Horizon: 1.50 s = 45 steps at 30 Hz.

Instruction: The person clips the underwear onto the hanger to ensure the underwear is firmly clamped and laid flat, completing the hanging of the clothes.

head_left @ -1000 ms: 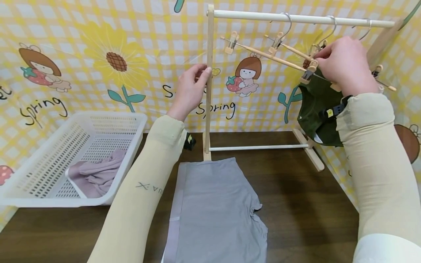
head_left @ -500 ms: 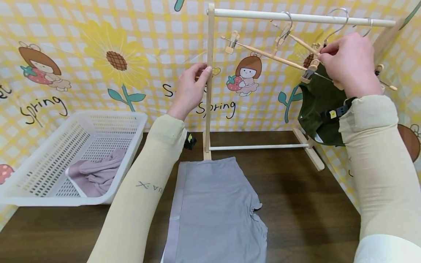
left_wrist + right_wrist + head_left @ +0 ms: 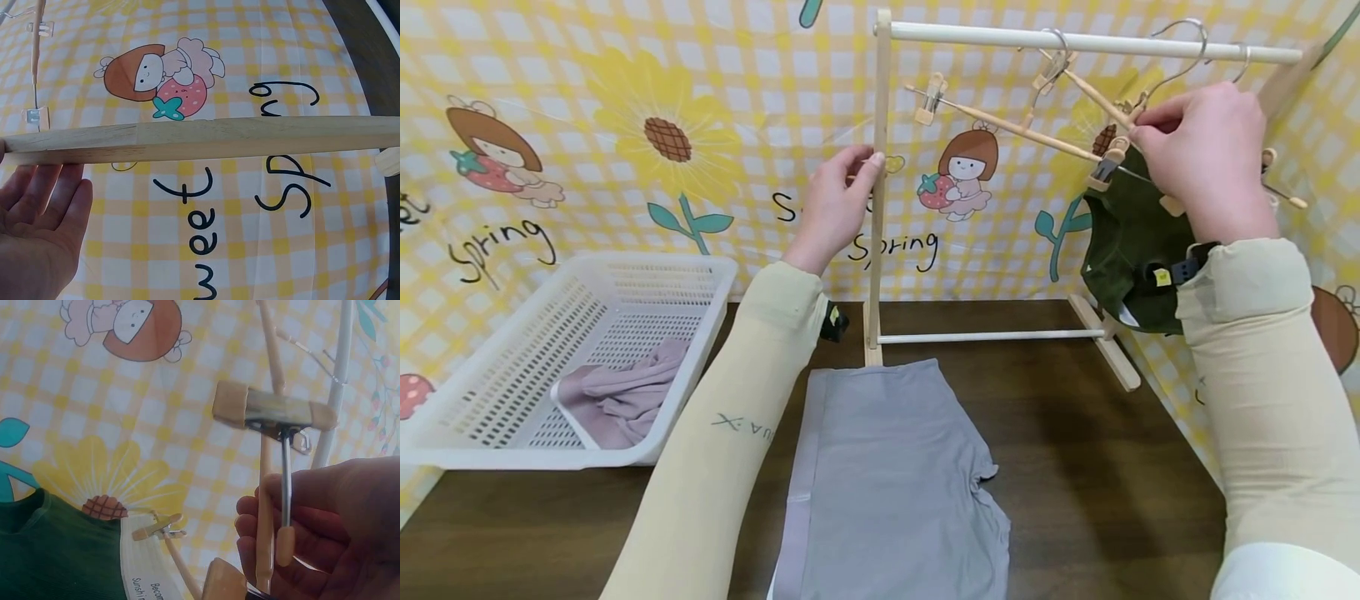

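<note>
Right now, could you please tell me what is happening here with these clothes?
A person's left hand holds the wooden post of a clothes rack, and the right hand pinches a clip hanger. A green top hangs close to the right hand. A grey garment lies on the table in front of the rack, and a purple garment sits in the white basket.

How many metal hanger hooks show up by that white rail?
3: the left hook, the middle hook, just above the right hand, and the right hook, farthest along. More may be hidden behind the hand.
</note>
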Tool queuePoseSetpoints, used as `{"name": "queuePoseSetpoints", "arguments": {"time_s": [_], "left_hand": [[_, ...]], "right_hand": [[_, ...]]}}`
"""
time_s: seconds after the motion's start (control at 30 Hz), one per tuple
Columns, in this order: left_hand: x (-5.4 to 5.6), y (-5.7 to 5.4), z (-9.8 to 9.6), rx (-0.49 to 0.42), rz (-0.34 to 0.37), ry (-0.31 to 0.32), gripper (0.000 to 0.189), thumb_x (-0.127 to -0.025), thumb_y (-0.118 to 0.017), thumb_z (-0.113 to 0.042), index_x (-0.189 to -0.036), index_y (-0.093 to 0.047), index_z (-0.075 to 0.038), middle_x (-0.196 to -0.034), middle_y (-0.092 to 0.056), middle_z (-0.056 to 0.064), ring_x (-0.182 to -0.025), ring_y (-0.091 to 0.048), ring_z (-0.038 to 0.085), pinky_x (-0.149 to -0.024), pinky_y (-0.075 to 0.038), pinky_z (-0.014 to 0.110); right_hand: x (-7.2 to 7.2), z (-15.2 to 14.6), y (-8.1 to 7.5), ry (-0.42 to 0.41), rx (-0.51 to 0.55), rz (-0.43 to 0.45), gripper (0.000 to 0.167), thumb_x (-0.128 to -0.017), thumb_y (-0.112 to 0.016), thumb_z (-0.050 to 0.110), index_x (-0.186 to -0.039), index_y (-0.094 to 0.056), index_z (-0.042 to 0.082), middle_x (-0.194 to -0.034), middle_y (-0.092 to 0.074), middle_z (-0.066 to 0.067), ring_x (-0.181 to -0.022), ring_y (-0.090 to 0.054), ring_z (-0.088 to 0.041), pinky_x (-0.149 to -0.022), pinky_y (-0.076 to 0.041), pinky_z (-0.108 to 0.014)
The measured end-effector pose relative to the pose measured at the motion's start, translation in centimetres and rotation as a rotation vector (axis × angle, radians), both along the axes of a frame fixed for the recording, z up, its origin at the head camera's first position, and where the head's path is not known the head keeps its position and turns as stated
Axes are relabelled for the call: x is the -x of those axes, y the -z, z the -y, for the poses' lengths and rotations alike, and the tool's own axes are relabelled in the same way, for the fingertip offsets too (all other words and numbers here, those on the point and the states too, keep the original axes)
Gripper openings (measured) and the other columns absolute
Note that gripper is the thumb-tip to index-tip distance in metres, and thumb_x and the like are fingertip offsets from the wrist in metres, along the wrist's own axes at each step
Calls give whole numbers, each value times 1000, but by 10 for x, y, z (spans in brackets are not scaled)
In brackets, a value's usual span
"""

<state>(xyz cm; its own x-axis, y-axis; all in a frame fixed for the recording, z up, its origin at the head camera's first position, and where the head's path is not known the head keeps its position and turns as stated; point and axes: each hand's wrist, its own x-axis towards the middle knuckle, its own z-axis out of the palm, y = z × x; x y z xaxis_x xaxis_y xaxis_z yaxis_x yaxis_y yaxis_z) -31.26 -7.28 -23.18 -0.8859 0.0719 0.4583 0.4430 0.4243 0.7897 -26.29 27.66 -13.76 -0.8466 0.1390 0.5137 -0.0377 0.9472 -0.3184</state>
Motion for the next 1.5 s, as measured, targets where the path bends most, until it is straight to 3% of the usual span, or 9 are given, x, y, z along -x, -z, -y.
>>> {"name": "queuePoseSetpoints", "arguments": {"time_s": [0.13, 0.37, 0.57, 0.67, 0.87, 1.07, 1.23, 1.33, 1.5], "left_hand": [[0, -1, 1, -12, 1, 2, 46, -109, -48, -39, -143, -58, -9, -118, -66, 3, -104, -61, 14, -89, -50, 24], [1, -1, 1, -10, -2, 2, 46, -109, -48, -38, -142, -59, -9, -117, -66, 3, -103, -61, 14, -88, -50, 25], [1, -1, 1, -13, 3, -2, 46, -109, -48, -39, -143, -58, -9, -119, -66, 4, -103, -61, 14, -88, -50, 24], [1, -2, 2, -18, 7, -1, 46, -109, -48, -39, -143, -57, -9, -119, -66, 4, -104, -61, 13, -88, -50, 24], [1, -2, 1, -15, 3, 2, 46, -109, -48, -39, -142, -59, -10, -118, -66, 3, -103, -61, 13, -88, -50, 25], [2, -1, 0, -31, 2, 16, 44, -109, -49, -38, -141, -59, -10, -116, -66, 3, -102, -61, 14, -87, -50, 26], [1, -1, 0, -17, 18, 7, 47, -109, -48, -40, -144, -57, -10, -118, -65, 3, -103, -61, 13, -89, -49, 25], [1, -1, 0, -13, 26, 4, 48, -109, -48, -41, -145, -56, -11, -119, -65, 2, -105, -61, 13, -89, -49, 25], [1, -2, 0, -10, 29, 1, 49, -108, -48, -41, -145, -56, -11, -121, -65, 2, -106, -60, 13, -90, -49, 25]], "right_hand": [[-1, 3, 6, -20, 13, -50, 32, -100, -59, 27, -117, -78, 7, -72, -60, 20, -80, -45, -3, -72, -29, -21], [-4, 5, 19, -42, 30, -75, 31, -98, -57, 22, -115, -79, 8, -88, -74, 2, -83, -49, -6, -69, -32, -21], [-9, 2, 25, -91, 138, -29, 34, -98, -64, 31, -118, -77, 8, -68, -56, 31, -67, -48, 11, -72, -34, -18], [-11, 0, 29, -112, 185, 6, 36, -99, -64, 33, -120, -76, 5, -63, -52, 35, -59, -53, 13, -65, -40, -14], [-13, -5, 42, -152, 277, 86, 38, -99, -65, 32, -121, -74, 2, -71, -62, 25, -60, -61, 9, -52, -46, -14], [-20, -6, 52, -211, 465, 154, 39, -99, -67, 32, -122, -71, 1, -76, -69, 19, -66, -67, 1, -45, -50, -23], [-24, -8, 56, -291, 675, 193, 20, -97, -72, 28, -109, -76, 14, -79, -72, 13, -67, -70, -4, -45, -55, -29], [-24, -11, 58, -349, 781, 190, 8, -96, -73, 22, -100, -79, 19, -80, -73, 8, -67, -72, -8, -52, -57, -27], [-23, -16, 64, -408, 920, 191, 9, -96, -72, 13, -93, -79, 18, -80, -74, 0, -66, -73, -11, -60, -58, -24]]}}
